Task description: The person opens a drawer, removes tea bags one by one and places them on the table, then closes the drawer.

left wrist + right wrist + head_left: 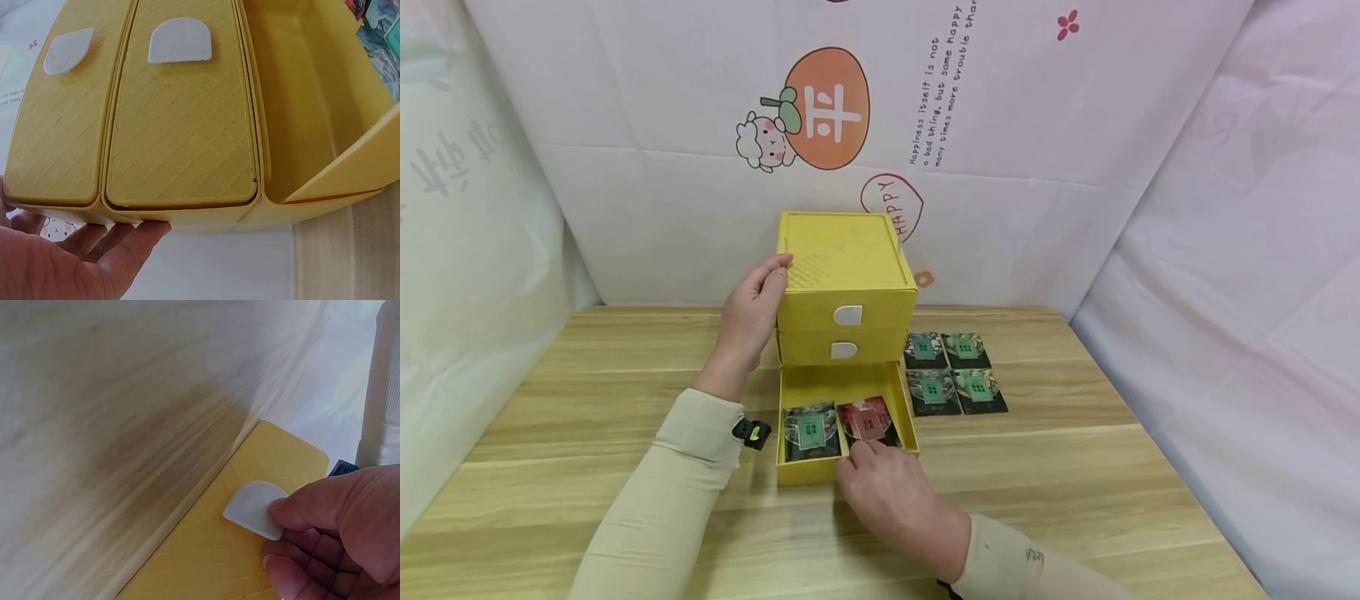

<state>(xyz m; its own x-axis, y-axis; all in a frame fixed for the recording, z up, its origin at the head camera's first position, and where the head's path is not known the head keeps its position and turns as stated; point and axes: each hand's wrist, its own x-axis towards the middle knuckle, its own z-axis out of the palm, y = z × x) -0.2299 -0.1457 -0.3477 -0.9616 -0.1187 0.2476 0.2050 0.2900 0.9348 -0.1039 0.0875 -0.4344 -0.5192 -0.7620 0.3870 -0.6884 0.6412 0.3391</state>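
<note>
A yellow chest of small drawers stands on the table, its bottom drawer pulled out. Against the chest's left side rests my left hand, a fingertip at the top edge; in the left wrist view its fingers lie along the side wall. My right hand pinches the bottom drawer's white tab handle between thumb and fingers, as the right wrist view shows. Inside that drawer lie a dark packet with a green label and a red-and-black packet, side by side.
Several dark square packets with green labels lie to the right of the chest. The two upper drawers are closed, each with a white tab. Printed white cloth hangs behind the wooden table and at both sides.
</note>
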